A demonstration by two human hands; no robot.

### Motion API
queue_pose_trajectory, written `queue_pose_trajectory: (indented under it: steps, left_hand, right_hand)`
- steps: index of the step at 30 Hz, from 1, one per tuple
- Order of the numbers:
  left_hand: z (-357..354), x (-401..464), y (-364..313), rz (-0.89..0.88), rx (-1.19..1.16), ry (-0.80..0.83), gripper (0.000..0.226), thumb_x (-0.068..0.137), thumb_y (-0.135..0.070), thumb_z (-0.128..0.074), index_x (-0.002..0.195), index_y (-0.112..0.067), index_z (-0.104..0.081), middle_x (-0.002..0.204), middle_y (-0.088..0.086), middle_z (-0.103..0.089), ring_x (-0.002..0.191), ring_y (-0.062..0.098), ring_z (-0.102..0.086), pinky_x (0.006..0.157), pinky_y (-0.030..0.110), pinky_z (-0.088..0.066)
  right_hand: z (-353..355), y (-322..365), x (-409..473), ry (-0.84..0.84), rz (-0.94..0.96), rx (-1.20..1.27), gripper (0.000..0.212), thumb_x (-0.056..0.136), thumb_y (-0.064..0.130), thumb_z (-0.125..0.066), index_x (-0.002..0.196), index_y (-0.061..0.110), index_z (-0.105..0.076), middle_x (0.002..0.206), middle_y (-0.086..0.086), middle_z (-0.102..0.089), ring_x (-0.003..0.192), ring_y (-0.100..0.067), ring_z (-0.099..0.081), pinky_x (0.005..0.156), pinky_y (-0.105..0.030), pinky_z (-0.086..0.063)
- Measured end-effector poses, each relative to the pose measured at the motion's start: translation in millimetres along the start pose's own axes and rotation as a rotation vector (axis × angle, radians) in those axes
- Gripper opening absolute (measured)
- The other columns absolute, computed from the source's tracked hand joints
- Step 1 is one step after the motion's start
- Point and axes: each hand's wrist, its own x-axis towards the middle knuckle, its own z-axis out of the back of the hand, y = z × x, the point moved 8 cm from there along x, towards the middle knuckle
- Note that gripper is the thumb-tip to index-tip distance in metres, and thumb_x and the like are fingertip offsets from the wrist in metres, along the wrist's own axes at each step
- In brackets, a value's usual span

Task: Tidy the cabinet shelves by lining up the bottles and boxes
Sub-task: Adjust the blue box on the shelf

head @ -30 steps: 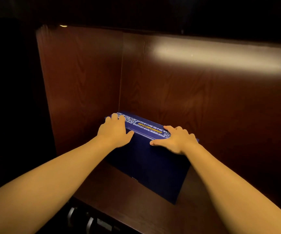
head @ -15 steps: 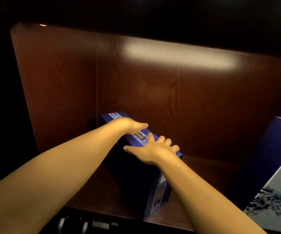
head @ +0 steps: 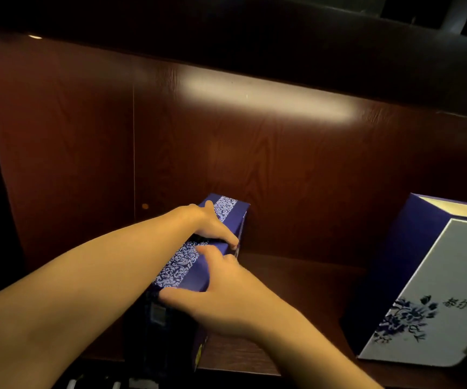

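Dark wooden shelf (head: 296, 279): your left hand (head: 212, 223) and right hand (head: 221, 299) clasp the blue box (head: 195, 265) at centre frame, fingers curled over its edges; square it toward the back panel (head: 282, 164) next.

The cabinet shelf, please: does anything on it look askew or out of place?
Yes. The narrow blue box under both hands runs front to back, its near end past the shelf's front edge. The larger blue-and-white box at right sits angled to the back panel, so the two are not lined up.
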Motion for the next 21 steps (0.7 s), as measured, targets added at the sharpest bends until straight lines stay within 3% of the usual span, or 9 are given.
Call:
queue_pose_trajectory:
  steps: [2, 5, 7, 9, 13, 16, 19, 21]
  left_hand:
    - [-0.5, 0.8, -3.7, -0.044, 0.035, 0.025, 0.148, 0.032, -0.076, -0.067, 0.156, -0.029, -0.002, 0.154, 0.016, -0.026, 0.133, 0.042, -0.036, 0.097, 0.053, -0.041]
    - [-1.5, 2.6, -10.2, -0.11, 0.064, 0.053, 0.144, 0.033, -0.076, -0.071, 0.154, -0.035, -0.005, 0.15, 0.012, -0.03, 0.13, 0.04, -0.039, 0.097, 0.051, -0.043]
    - [-2.0, 2.6, -13.5, -0.158, 0.068, 0.087, 0.139, 0.035, -0.075, -0.077, 0.151, -0.041, -0.008, 0.144, 0.009, -0.032, 0.127, 0.038, -0.041, 0.097, 0.053, -0.045]
    - [-2.0, -0.1, -17.5, -0.223, 0.09, 0.123, 0.135, 0.037, -0.07, -0.083, 0.149, -0.047, -0.009, 0.145, 0.006, -0.032, 0.127, 0.036, -0.04, 0.099, 0.054, -0.044]
    - [-3.8, -12.0, -24.5, -0.383, 0.103, 0.209, 0.128, 0.047, -0.05, -0.092, 0.149, -0.052, -0.014, 0.153, -0.006, -0.022, 0.133, 0.03, -0.037, 0.103, 0.052, -0.043]
    - [-5.5, -24.0, -24.8, -0.495, 0.153, 0.213, 0.122, 0.059, -0.046, -0.09, 0.153, -0.05, -0.012, 0.162, -0.017, -0.004, 0.147, 0.025, -0.018, 0.112, 0.051, -0.033]
    - [-6.3, -33.1, -12.4, -0.494, 0.199, 0.095, 0.12, 0.063, -0.056, -0.084, 0.155, -0.044, -0.007, 0.164, -0.012, -0.004, 0.148, 0.024, -0.014, 0.114, 0.051, -0.026]
    - [-4.7, -37.9, 10.2, -0.37, 0.241, -0.027, 0.13, 0.054, -0.075, -0.078, 0.156, -0.04, -0.004, 0.165, -0.006, -0.007, 0.148, 0.027, -0.015, 0.114, 0.056, -0.023]
  right_hand:
    - [28.0, -13.8, 2.5, -0.076, 0.012, -0.057, 0.084, 0.069, 0.077, -0.06, 0.14, 0.036, -0.043, 0.128, 0.007, -0.054, 0.107, -0.012, -0.056, 0.082, -0.031, -0.049]
    - [72.6, -45.5, 14.1, -0.2, -0.048, -0.168, 0.065, 0.068, 0.076, -0.062, 0.12, 0.039, -0.057, 0.101, 0.017, -0.062, 0.089, -0.002, -0.061, 0.08, -0.03, -0.054]
    - [94.1, -68.0, 26.4, -0.22, -0.088, -0.27, 0.07, 0.068, 0.074, -0.067, 0.124, 0.033, -0.057, 0.111, 0.013, -0.064, 0.095, -0.006, -0.062, 0.083, -0.03, -0.053]
    - [109.0, -86.2, 40.1, -0.193, -0.103, -0.371, 0.082, 0.068, 0.071, -0.072, 0.136, 0.029, -0.051, 0.13, 0.003, -0.058, 0.113, -0.015, -0.057, 0.092, -0.033, -0.05]
    - [114.2, -103.8, 66.6, -0.031, -0.081, -0.476, 0.114, 0.058, 0.073, -0.08, 0.152, 0.033, -0.029, 0.149, -0.001, -0.035, 0.135, -0.024, -0.033, 0.107, -0.045, -0.04]
    - [106.9, -102.5, 83.0, 0.063, -0.026, -0.527, 0.132, 0.05, 0.076, -0.081, 0.157, 0.033, -0.016, 0.16, 0.0, -0.018, 0.146, -0.025, -0.014, 0.115, -0.053, -0.029]
    - [95.5, -97.3, 98.5, 0.124, 0.046, -0.568, 0.136, 0.049, 0.082, -0.077, 0.158, 0.036, -0.01, 0.165, 0.0, -0.01, 0.15, -0.024, -0.006, 0.119, -0.055, -0.015]
    - [87.2, -97.3, 106.3, 0.157, 0.075, -0.577, 0.134, 0.049, 0.087, -0.072, 0.158, 0.037, -0.011, 0.164, 0.001, -0.014, 0.149, -0.025, -0.01, 0.12, -0.054, -0.01]
